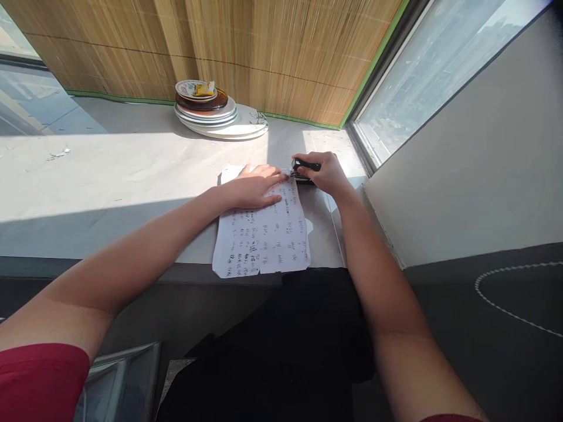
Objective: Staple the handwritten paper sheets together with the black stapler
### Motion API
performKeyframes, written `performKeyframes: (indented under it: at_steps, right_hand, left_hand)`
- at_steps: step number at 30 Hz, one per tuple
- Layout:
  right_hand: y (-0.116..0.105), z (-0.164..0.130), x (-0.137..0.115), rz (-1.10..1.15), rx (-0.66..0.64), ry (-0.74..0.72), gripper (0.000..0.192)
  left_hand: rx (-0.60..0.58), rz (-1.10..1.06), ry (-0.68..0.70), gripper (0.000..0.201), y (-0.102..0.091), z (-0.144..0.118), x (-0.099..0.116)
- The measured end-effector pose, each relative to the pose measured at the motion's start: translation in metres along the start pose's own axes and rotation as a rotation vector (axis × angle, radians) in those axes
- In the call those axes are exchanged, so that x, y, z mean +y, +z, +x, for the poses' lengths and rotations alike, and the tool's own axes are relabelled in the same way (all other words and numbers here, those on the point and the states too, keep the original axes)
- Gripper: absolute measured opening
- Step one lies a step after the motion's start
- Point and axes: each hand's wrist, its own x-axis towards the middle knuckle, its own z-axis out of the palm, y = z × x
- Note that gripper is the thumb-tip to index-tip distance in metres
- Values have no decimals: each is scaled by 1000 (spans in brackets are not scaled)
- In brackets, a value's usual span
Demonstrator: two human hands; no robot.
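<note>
A grey window ledge (132, 170) carries everything here. 1 sheet of handwritten paper (264, 234) lies flat on it, its near edge at the ledge's lip, directly under and below the gripping hands. A black stapler (303, 172) rests at the paper's top right corner. Beyond the grip, by the bamboo blind, stands a stack of plates (215, 114).

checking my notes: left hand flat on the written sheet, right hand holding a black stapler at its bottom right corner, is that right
Not quite. In the head view the right hand holds the black stapler at the top right corner of the written sheet, not the bottom right. The left hand does lie flat on the sheet.
</note>
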Motion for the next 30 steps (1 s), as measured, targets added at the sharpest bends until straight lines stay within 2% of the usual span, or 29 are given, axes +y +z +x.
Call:
performKeyframes:
  at_steps: [6,13,26,30]
  right_hand:
    - [2,1,1,-126,-38,-25,43]
    - [4,2,-1,-169,-39,-46,39]
    - [5,1,-5,-241,-67,-15,50]
    - [6,1,-5,-255,-72,-10,42]
  left_hand:
    - [16,-9,-2,82,1,0,1]
    - [15,-10,-7,79,-1,-1,4]
    - [-11,-8,-10,88,-1,1,3]
    - [-26,-4,-6,91,-2,1,3]
